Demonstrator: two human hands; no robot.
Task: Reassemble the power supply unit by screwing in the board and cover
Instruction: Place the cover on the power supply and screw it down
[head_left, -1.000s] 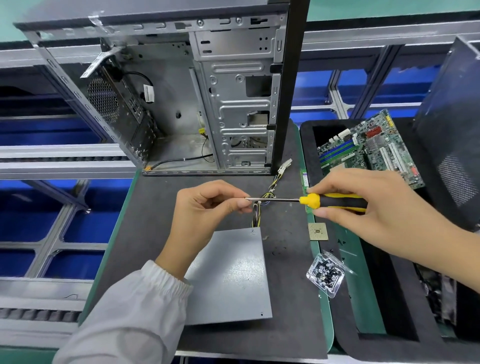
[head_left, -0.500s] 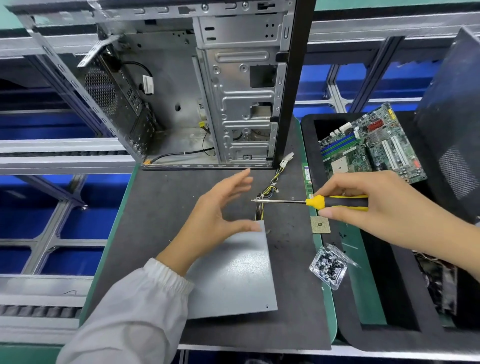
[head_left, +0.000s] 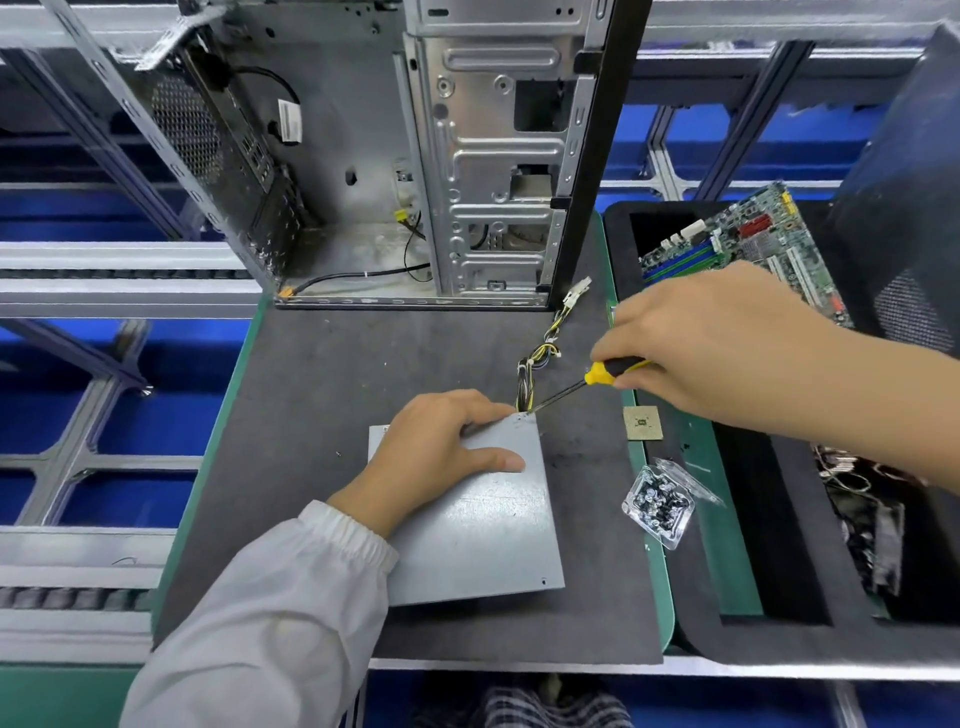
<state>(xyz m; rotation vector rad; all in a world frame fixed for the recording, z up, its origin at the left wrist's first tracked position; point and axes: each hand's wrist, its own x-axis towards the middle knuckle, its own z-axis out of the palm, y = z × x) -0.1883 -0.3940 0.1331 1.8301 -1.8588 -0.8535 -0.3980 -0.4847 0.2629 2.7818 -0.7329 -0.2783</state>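
Power supply unit: cover on, far corner screw under way

Power supply unit (head_left: 467, 514) flat on the dark tabletop (head_left: 311, 389), just in front of the open computer case (head_left: 415, 156), grey cover facing up. Left hand (head_left: 441, 447) resting on the cover's far half, fingers extended and a little spread, thumb flat on the metal, pressing down to steady it. Cable bundle (head_left: 535, 364) trailing out of the far right corner toward the case. Screwdriver (head_left: 597, 376) tilted, tip at that same far right corner. Right hand (head_left: 727, 348) wrapped around the yellow and black handle, fingers clamped on it. Further right: a small square chip (head_left: 642, 422), a clear tub of screws (head_left: 658, 506), a green motherboard (head_left: 753, 244) in the black tray.

Judged progress: board apparently already inside, cover seated, first visible cover screw being driven or started; screw itself too small to make out. Small hole at the near right corner looks unfilled, so more cover screws probably left.

No brand, label or writing readable anywhere; white tag inside the case too blurred.
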